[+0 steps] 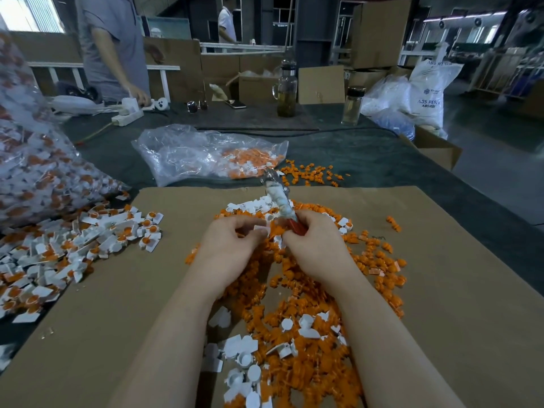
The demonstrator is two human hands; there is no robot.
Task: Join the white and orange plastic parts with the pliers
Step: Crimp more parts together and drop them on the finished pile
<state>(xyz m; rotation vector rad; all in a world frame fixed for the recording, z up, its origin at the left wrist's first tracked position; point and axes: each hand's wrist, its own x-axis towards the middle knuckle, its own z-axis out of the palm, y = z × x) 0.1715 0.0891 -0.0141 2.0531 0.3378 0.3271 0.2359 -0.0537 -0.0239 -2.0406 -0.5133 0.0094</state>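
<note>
A small white plastic part [260, 228] sat pinched at the fingertips of the left hand [232, 242], whose fingers were curled in around it, just above the middle of the loose heap. Close beside it, almost touching, the right hand [315, 245] was curled round the red handles of the pliers [282, 207]; the tool's wrapped, pale upper section slanted up and away from the hands, its tip blurred, so how the jaws stood could not be told.

Beneath both hands and forearms lay the pile of orange parts [309, 334] with loose white parts [241, 348] scattered through it — thickest near the bottom edge and just beyond the fingers. All of this rested on a sheet of brown cardboard [441, 304] spread over a dark table [368, 148].

To the left spread a heap of joined white-and-orange pieces [59, 254], running off the cardboard's edge, with a large clear bag [35, 160] of the same looming above it. Beyond the cardboard lay a flatter plastic bag [206, 154], partly filled, and a few stray orange pieces [309, 172] beside it. Further back stood two glass bottles [287, 92] and cardboard boxes [321, 83]; a person in a grey shirt [114, 48] stood at the table's far left.
</note>
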